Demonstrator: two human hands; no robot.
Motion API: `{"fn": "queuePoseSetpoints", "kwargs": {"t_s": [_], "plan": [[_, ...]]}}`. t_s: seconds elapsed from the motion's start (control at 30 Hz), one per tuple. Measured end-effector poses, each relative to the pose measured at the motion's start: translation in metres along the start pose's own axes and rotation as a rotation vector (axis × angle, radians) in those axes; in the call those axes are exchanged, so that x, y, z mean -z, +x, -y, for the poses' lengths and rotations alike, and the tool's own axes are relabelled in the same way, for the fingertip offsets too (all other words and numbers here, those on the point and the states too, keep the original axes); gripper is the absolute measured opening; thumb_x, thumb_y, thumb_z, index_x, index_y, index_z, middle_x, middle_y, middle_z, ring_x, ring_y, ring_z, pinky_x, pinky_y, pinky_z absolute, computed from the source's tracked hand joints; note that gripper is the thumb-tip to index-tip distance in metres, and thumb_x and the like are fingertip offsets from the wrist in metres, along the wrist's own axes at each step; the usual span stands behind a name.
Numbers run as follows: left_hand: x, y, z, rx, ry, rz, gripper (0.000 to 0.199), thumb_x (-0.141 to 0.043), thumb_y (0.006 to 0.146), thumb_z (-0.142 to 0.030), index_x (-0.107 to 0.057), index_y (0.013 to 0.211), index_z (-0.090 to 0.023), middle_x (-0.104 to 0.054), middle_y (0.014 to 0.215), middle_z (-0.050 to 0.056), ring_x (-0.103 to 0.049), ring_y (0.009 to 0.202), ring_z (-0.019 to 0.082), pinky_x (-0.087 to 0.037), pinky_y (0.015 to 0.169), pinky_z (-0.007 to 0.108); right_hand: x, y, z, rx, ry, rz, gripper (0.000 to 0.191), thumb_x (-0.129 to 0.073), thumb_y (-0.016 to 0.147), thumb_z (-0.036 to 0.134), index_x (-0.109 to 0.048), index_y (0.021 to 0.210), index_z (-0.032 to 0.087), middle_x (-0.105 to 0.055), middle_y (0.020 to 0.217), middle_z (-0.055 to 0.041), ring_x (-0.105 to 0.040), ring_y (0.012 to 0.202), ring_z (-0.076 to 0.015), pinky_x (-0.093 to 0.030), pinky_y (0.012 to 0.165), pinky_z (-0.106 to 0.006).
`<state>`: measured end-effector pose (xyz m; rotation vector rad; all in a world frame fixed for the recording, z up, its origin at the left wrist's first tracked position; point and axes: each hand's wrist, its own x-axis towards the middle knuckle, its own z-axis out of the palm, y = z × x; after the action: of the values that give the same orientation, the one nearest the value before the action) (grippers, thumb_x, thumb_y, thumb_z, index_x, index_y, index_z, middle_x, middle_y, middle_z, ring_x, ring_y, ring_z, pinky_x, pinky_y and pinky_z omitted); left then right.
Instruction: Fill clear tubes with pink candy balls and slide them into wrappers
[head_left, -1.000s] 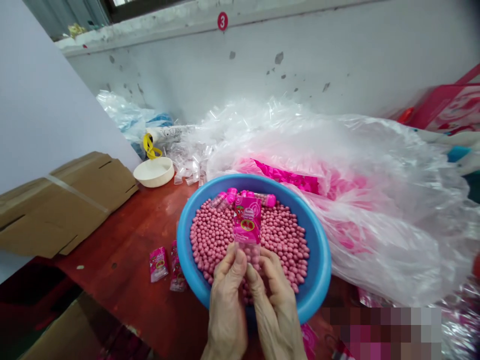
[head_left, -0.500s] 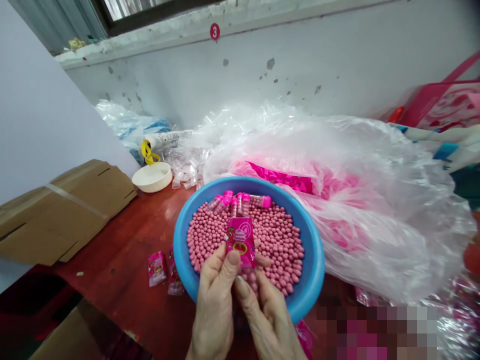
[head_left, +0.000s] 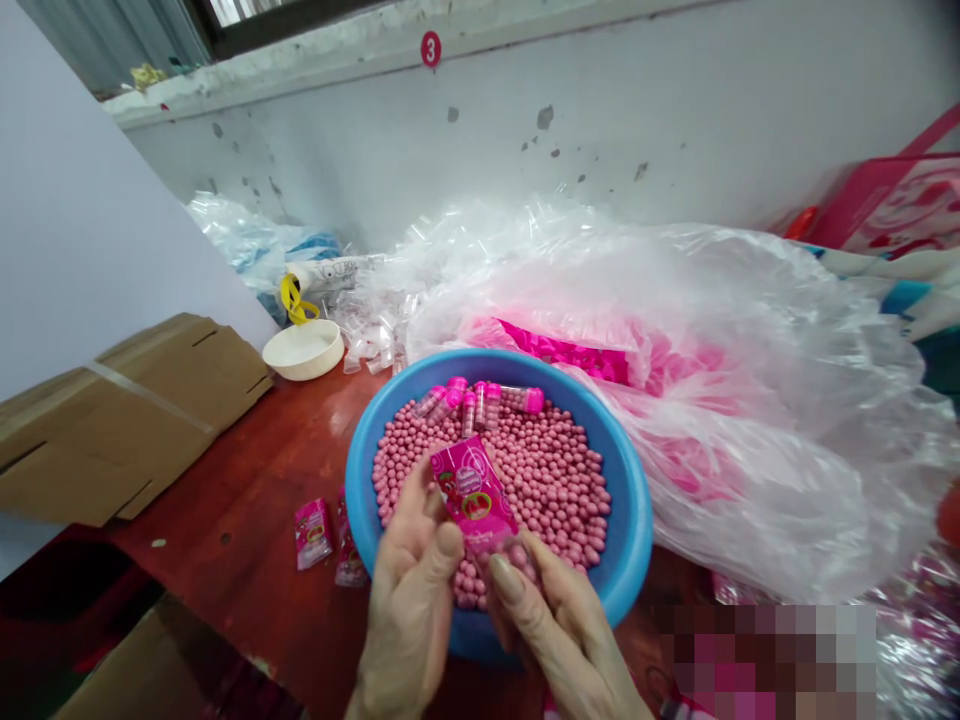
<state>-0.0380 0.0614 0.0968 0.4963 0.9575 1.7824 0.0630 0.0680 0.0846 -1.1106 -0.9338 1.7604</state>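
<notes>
A red round sticker (head_left: pixel 430 49) with a white "3" is at the top centre of the frame, above a pale wall (head_left: pixel 675 110) with grey patches. A dark window frame (head_left: pixel 247 33) crosses the upper left. At the left edge lies folded brown cardboard (head_left: pixel 161 410) with a pale strip; left of centre, a shallow white dish (head_left: pixel 303 352) sits just before a yellow loop (head_left: pixel 290 300). A pink printed bag (head_left: pixel 892 205) stands upper right.

At left, a hand could pass over the red surface (head_left: pixel 247 500) between folded cardboard (head_left: pixel 157 405) and lying packets (head_left: pixel 312 537). The held packet (head_left: pixel 478 502) obstructs the near part of the blue basin (head_left: pixel 638 500), capped tubes (head_left: pixel 492 410) the far part; behind stands a bulky plastic bag (head_left: pixel 780 320).
</notes>
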Motion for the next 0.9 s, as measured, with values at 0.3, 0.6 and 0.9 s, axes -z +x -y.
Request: {"fn": "queuePoseSetpoints", "kwargs": {"t_s": [0.3, 0.6, 0.9], "plan": [[0.018, 0.035, -0.043, -0.036, 0.511, 0.221, 0.031, -0.077, 0.066, -0.014, -0.068, 0.094, -0.023, -0.066, 0.089, 0.001, -0.061, 0.082, 0.015, -0.049, 0.069, 0.02, 0.007, 0.0, 0.013, -0.096, 0.108, 0.115, 0.04, -0.075, 0.061, 0.056, -0.063, 0.07, 0.019, -0.048, 0.054, 0.0054, -0.043, 0.052, -0.0089, -0.04, 0.054, -0.021], [0.02, 0.048, -0.065, 0.032, 0.631, 0.372, 0.017, -0.076, 0.063, -0.01, -0.071, 0.075, -0.021, -0.064, 0.071, -0.003, -0.056, 0.067, 0.01, -0.045, 0.062, 0.018, 0.012, 0.0, 0.005, -0.16, 0.082, 0.082, 0.05, -0.075, 0.062, 0.056, -0.066, 0.096, 0.021, -0.054, 0.062, 0.0043, -0.05, 0.058, -0.0112, -0.045, 0.059, -0.023], [0.013, 0.054, -0.076, 0.103, 0.908, 0.716, 0.002, -0.072, 0.07, -0.02, -0.073, 0.07, -0.018, -0.065, 0.066, 0.001, -0.055, 0.065, 0.015, -0.043, 0.063, 0.025, 0.004, 0.006, 0.007, -0.001, -0.157, 0.18, 0.048, -0.066, 0.066, 0.064, -0.065, 0.069, 0.016, -0.044, 0.059, 0.0038, -0.038, 0.053, -0.0083, -0.035, 0.05, -0.019]]}}
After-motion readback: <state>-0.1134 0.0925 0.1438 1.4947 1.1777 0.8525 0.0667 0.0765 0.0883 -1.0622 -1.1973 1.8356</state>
